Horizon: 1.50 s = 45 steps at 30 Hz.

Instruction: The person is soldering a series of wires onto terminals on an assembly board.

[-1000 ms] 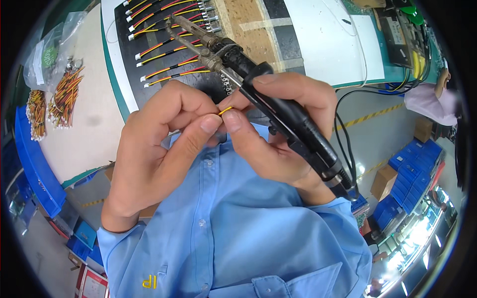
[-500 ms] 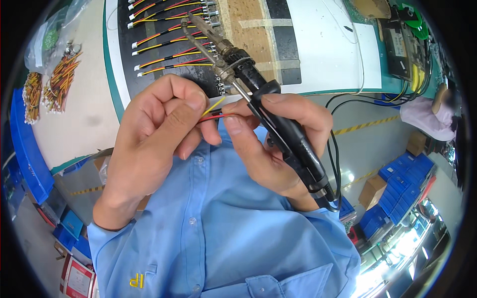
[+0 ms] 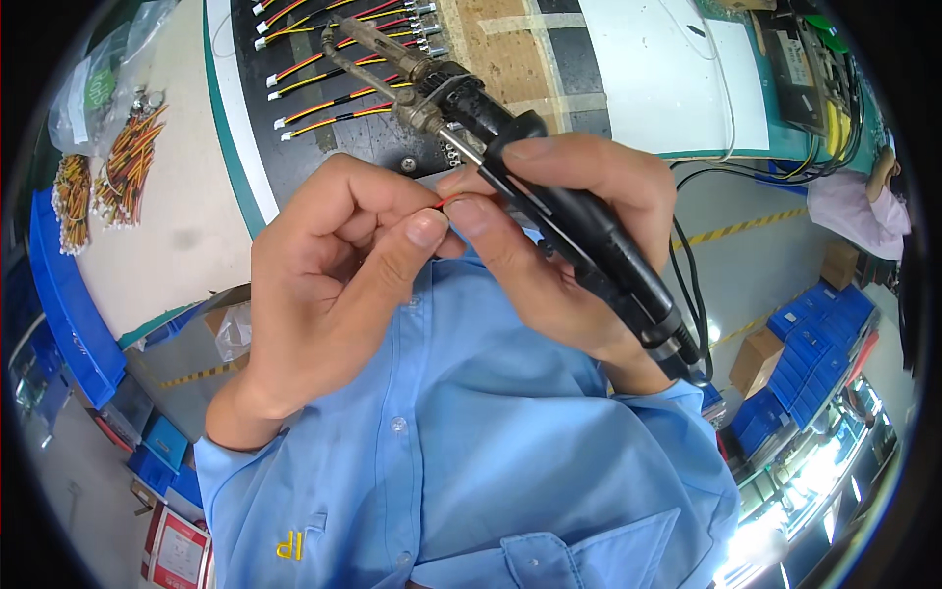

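My left hand (image 3: 339, 285) pinches a short red wire (image 3: 444, 202) between thumb and fingertips; most of the wire is hidden by the fingers. Thumb and finger of my right hand (image 3: 549, 280) meet it there, gripping the same wire. Across that right hand lies a black soldering iron (image 3: 613, 250) with a solder feed tube, held in the grip, its metal tip (image 3: 343, 25) pointing up and left above the table. Beneath the tip, several red, yellow and black wire leads (image 3: 339, 98) with white plugs lie in a row on a black mat, ending at small metal parts.
A brown board (image 3: 500, 69) with tape strips lies right of the leads, beside a white sheet (image 3: 667, 88). Bundles of wire leads (image 3: 128, 167) and a plastic bag lie at the left. Black cables (image 3: 692, 265) hang at the right. Blue bins stand farther off, near another person.
My hands have come together, and the yellow wire end between them no longer shows. The soldering iron's tip has shifted slightly left in the picture.
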### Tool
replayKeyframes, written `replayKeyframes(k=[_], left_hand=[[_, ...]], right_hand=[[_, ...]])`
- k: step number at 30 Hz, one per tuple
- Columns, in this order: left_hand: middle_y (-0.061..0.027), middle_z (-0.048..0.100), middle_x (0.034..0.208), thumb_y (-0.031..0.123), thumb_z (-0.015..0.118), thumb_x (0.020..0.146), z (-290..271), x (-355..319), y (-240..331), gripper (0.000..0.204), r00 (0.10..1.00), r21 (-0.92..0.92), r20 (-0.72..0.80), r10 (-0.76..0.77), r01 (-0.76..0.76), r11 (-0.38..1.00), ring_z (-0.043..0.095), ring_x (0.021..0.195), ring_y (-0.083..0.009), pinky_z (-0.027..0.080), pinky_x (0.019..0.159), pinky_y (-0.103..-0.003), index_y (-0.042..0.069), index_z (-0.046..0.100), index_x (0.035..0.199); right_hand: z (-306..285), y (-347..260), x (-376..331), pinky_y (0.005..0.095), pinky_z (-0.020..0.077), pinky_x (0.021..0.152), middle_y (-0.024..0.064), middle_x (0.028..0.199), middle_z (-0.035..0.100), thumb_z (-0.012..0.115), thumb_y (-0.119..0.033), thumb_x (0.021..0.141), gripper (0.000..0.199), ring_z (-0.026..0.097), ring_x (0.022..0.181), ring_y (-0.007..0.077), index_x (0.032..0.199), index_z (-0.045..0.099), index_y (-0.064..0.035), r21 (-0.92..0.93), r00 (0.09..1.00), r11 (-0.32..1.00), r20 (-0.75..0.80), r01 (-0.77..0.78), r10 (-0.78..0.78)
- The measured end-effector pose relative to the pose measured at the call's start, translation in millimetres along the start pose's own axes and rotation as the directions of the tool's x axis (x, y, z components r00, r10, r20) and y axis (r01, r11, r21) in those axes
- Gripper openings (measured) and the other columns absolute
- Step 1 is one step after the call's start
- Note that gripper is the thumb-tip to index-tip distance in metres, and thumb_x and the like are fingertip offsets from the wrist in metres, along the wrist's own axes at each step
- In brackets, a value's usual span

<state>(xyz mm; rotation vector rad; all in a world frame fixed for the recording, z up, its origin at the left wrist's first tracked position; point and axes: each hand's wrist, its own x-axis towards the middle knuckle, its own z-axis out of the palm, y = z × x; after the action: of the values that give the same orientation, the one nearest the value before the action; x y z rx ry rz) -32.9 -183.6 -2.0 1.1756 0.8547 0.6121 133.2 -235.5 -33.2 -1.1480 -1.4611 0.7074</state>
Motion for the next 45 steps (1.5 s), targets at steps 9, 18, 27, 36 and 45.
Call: replayKeyframes(k=[9,18,27,36,45], left_hand=[[-0.0099,0.064,0.081,0.009,0.058,0.094,-3,0,3,0.012,0.999,-0.026,-0.035,-0.033,0.032,0.999,0.055,0.062,-0.0076,0.042,0.057,-0.020,-0.001,0.053,0.095],[-0.0078,0.064,0.080,0.007,0.059,0.092,-15,4,12,0.010,1.000,0.149,0.013,-0.022,0.020,0.989,0.057,0.065,-0.0076,0.042,0.057,-0.019,-0.001,0.054,0.095],[-0.0071,0.062,0.083,0.010,0.057,0.094,-15,6,11,0.012,1.000,0.238,0.021,-0.001,-0.004,0.971,0.058,0.068,-0.0083,0.044,0.056,-0.019,-0.001,0.053,0.097],[-0.0050,0.064,0.079,0.012,0.057,0.095,-15,18,21,0.015,0.991,0.382,-0.086,-0.106,0.131,0.915,0.058,0.067,-0.0080,0.041,0.056,-0.018,-0.002,0.055,0.098],[-0.0040,0.063,0.074,0.014,0.059,0.093,-32,63,31,0.014,0.902,0.469,0.109,-0.419,0.325,0.821,0.057,0.061,-0.0049,0.041,0.051,-0.017,0.000,0.057,0.090]], right_hand=[[17,-3,-2,0.0231,0.0519,0.063,0.0100,0.084,0.066,0.071,0.004,0.079,0.037,0.065,0.073,0.0111,0.109,0.051,-0.0011,0.188,0.959,0.976,-0.238,-0.108,0.152],[20,-5,-2,0.0210,0.0485,0.057,0.0031,0.084,0.064,0.074,0.005,0.071,0.033,0.062,0.065,0.0080,0.101,0.061,-0.0044,0.229,0.930,0.956,-0.273,-0.186,0.246],[24,-1,7,0.0213,0.0515,0.061,0.0037,0.089,0.063,0.074,0.006,0.069,0.036,0.063,0.069,0.0091,0.101,0.061,-0.0052,0.332,0.902,0.925,-0.317,-0.184,0.294],[16,21,5,0.0228,0.0519,0.062,0.0125,0.089,0.065,0.068,-0.005,0.078,0.034,0.065,0.069,0.0143,0.108,0.054,0.0015,0.041,0.945,0.994,-0.318,0.096,-0.078],[-31,30,-28,0.0258,0.0542,0.058,0.0251,0.078,0.064,0.052,-0.033,0.092,0.050,0.067,0.067,0.0251,0.115,0.041,0.0104,-0.263,0.896,0.924,-0.276,0.277,-0.348]])
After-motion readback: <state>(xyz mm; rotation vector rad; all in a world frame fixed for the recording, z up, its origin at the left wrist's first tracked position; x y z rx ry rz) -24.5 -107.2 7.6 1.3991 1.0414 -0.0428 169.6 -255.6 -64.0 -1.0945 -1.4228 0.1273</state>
